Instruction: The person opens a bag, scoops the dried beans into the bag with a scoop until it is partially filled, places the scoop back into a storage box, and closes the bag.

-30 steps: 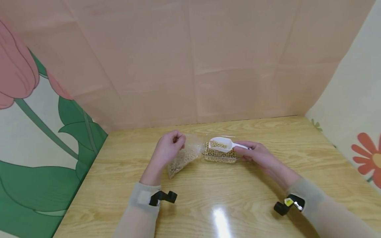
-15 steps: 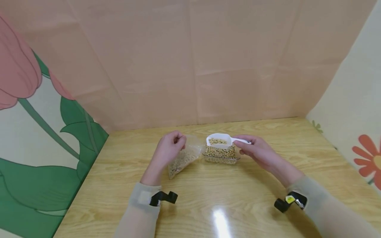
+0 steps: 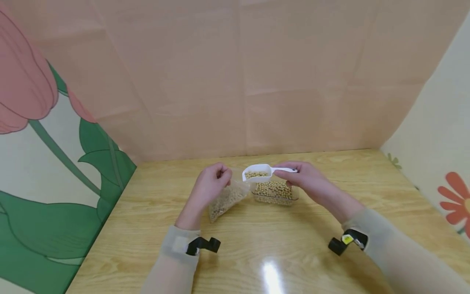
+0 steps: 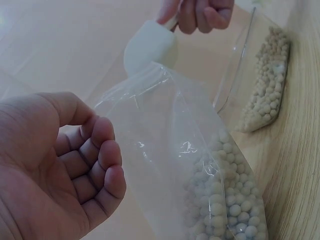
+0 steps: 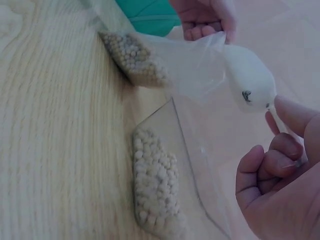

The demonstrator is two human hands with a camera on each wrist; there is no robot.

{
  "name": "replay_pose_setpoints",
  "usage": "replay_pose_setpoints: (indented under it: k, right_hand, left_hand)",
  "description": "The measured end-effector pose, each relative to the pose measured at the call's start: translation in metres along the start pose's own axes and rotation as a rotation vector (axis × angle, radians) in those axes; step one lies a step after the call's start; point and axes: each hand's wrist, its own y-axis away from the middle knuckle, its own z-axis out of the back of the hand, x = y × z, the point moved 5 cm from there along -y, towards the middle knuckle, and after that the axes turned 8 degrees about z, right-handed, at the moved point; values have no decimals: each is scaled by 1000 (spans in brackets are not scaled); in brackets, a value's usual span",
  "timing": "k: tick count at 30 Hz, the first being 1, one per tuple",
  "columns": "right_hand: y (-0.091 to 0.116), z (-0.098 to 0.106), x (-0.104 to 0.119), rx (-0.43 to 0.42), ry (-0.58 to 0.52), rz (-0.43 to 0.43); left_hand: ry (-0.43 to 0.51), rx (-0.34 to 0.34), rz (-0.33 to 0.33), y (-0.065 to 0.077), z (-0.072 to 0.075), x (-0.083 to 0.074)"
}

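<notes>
My left hand [image 3: 213,181] pinches the top edge of a clear plastic bag [image 4: 155,125], whose lower part is filled with round pale beans [image 4: 232,200]. My right hand [image 3: 302,179] grips the thin handle of a white scoop [image 3: 258,173]. Soybeans lie in the scoop, which is held level at the bag's mouth, above the bag and the left edge of a clear box. That clear plastic box [image 3: 275,199] stands on the table right of the bag, with soybeans [image 5: 157,182] inside. From the right wrist view, the scoop's underside shows close beside the bag's top.
The wood-grain table [image 3: 235,249] carries the bag and box near its middle. A pink sheet [image 3: 235,81] hangs behind it. Flower-patterned panels [image 3: 44,212] border the left and right sides. Each forearm wears a black camera mount [image 3: 203,245].
My right hand has lifted the bean-filled scoop out from over the box and moved it left, toward the bag's mouth. My left hand stays nearly still, keeping the bag up.
</notes>
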Motion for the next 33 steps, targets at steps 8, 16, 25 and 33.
replay_pose_setpoints:
  k: [8,16,25,33]
  right_hand:
    - [-6,-9,4,21,16,3]
    - [-7,-21,18,36,190,30]
    - [-9,-32,46,48,395,174]
    - [-7,-41,70,62,554,346]
  left_hand:
    - [-9,4,-3,-1,-1,-1]
    - [-13,1,-7,0,-1,-2]
    - [-11,-1,-5,0,0,-1]
    - [-17,-28,-5,-1,1,-3]
